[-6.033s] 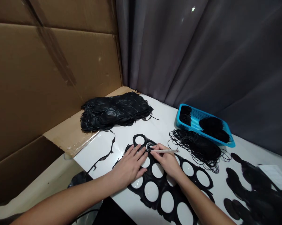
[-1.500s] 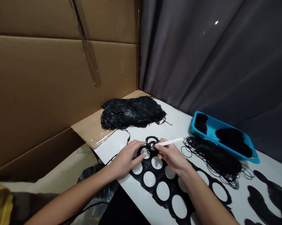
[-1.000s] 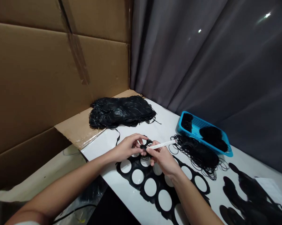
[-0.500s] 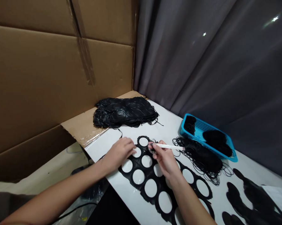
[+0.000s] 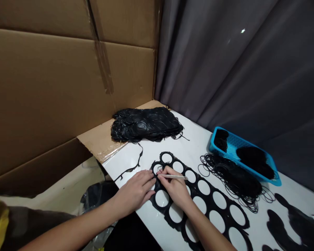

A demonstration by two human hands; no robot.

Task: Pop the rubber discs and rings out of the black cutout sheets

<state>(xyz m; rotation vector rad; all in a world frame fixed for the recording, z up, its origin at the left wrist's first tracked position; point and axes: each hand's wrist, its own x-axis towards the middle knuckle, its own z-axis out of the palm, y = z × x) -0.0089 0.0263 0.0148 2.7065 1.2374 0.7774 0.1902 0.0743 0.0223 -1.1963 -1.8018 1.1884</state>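
Having shifted in the last half second, the left hand lies palm down, fingers together, on the black perforated sheet by the worktop's left edge; the right hand pinches a white stick at a leftmost hole. White surface separates the sheet from tangled black loops, then a blue basket along the far edge.

1. Smooth, glossy white worktop!
2. Blue plastic mesh basket along its far edge.
3. Black sheet looks rubbery; black stack, wrinkled and shiny.
4. Beyond: matt grey cloth curtain, brown cardboard.
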